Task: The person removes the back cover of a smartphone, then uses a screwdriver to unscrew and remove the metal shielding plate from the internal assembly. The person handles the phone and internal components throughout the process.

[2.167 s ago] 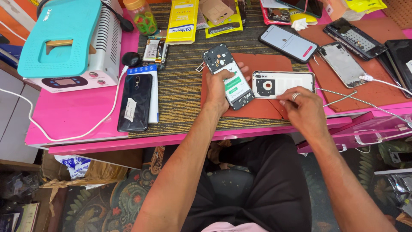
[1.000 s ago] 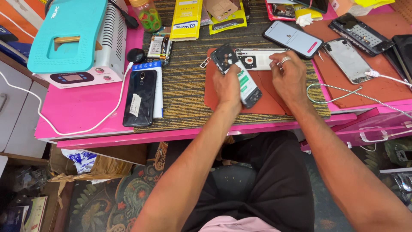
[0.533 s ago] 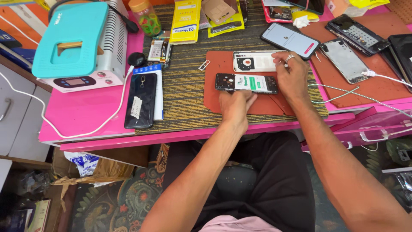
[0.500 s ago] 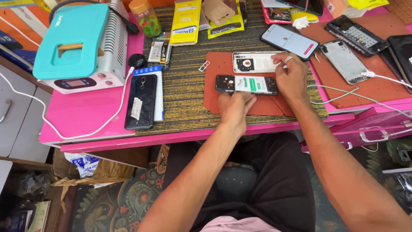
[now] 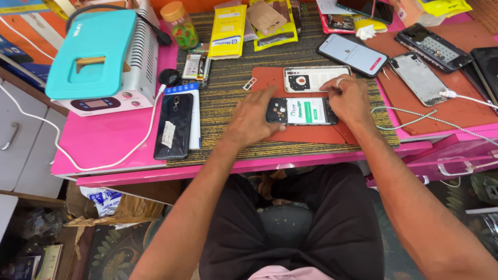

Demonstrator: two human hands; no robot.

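The opened phone (image 5: 301,111) now lies flat across the red mat (image 5: 311,134), no longer lifted; left hand (image 5: 254,116) steadies its nine-o'clock end, right hand (image 5: 348,98) pinches the three-o'clock end.

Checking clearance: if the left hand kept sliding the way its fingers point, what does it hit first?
The left hand points up and right across the red mat. First in line is probably the white back cover, just beyond the opened phone it touches; depth is unclear.
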